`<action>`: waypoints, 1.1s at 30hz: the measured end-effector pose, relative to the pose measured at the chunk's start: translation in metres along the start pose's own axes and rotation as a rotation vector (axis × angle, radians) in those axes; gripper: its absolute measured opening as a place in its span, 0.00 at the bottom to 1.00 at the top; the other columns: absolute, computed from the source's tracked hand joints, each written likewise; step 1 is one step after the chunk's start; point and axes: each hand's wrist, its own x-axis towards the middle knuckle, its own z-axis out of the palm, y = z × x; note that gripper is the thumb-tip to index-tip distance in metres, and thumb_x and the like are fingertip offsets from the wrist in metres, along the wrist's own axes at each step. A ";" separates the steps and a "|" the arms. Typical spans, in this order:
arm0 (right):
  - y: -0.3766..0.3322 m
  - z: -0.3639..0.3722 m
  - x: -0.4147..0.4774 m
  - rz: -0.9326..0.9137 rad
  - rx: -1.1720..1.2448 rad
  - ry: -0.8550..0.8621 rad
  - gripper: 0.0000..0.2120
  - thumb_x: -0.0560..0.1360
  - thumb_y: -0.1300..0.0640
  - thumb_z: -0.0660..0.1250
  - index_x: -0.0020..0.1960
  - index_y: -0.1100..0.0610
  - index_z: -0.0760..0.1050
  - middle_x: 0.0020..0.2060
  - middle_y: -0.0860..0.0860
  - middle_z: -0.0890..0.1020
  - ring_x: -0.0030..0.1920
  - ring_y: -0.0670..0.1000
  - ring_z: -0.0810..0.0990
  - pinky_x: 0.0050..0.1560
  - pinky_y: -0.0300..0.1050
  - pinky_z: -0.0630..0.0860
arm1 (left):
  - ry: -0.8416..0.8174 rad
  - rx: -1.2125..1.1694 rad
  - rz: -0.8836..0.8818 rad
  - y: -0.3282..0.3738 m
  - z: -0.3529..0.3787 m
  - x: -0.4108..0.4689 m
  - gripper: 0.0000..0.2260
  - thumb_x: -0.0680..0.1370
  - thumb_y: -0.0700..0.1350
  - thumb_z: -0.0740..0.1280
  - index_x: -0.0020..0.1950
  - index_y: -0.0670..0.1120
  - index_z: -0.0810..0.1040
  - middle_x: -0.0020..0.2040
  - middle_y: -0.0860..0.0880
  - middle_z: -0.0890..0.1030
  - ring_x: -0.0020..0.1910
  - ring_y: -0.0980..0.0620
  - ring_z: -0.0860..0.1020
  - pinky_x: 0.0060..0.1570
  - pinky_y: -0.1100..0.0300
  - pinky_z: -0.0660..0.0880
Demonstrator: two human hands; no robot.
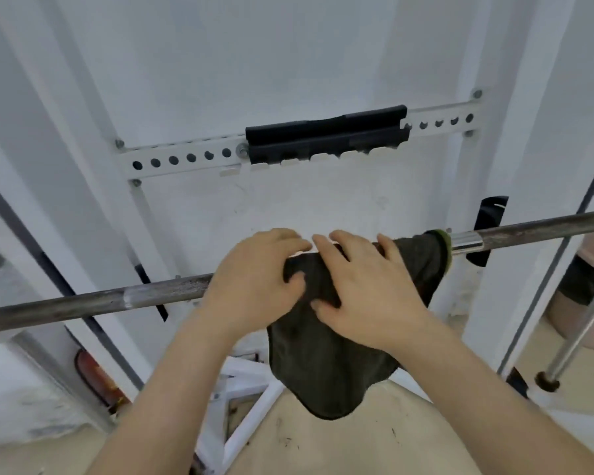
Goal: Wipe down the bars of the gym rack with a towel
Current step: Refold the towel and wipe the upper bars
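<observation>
A dark grey steel bar (83, 305) runs across the view, rising from left to right, with a shiny sleeve (467, 242) on its right part. A dark olive towel (326, 365) is draped over the bar's middle and hangs below it. My left hand (254, 282) lies over the bar at the towel's left end, its fingers curled over the bar and its thumb pressing into the cloth. My right hand (367, 286) lies over the towel on the bar, fingers curved over the top and thumb tucked against the cloth.
Behind the bar, a white perforated crossbar (182, 161) carries a black pad (326, 132) against a white wall. White rack uprights (494, 286) stand at right, with a black hook (487, 217). A thin chrome rod (576, 341) leans at right. A red cylinder (93, 375) sits low left.
</observation>
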 end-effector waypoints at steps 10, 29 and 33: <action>0.017 0.000 0.048 -0.198 -0.118 -0.073 0.32 0.72 0.29 0.37 0.43 0.50 0.70 0.32 0.49 0.78 0.34 0.53 0.77 0.34 0.46 0.70 | 0.263 0.396 -0.300 -0.056 0.008 -0.036 0.26 0.81 0.57 0.44 0.30 0.47 0.68 0.23 0.51 0.67 0.23 0.45 0.64 0.32 0.57 0.60; 0.041 0.014 0.036 -0.100 -0.111 0.184 0.22 0.78 0.39 0.42 0.37 0.51 0.65 0.29 0.49 0.77 0.31 0.56 0.75 0.37 0.47 0.61 | 0.289 0.262 -0.129 0.026 0.035 -0.003 0.11 0.76 0.49 0.55 0.45 0.49 0.75 0.38 0.50 0.77 0.38 0.45 0.74 0.41 0.51 0.67; 0.158 -0.001 0.006 -0.006 -0.162 0.212 0.24 0.77 0.40 0.42 0.35 0.52 0.67 0.28 0.50 0.78 0.31 0.58 0.76 0.39 0.47 0.67 | 0.281 0.205 0.000 0.092 0.066 0.032 0.15 0.70 0.46 0.57 0.53 0.48 0.77 0.46 0.49 0.79 0.45 0.45 0.75 0.42 0.52 0.69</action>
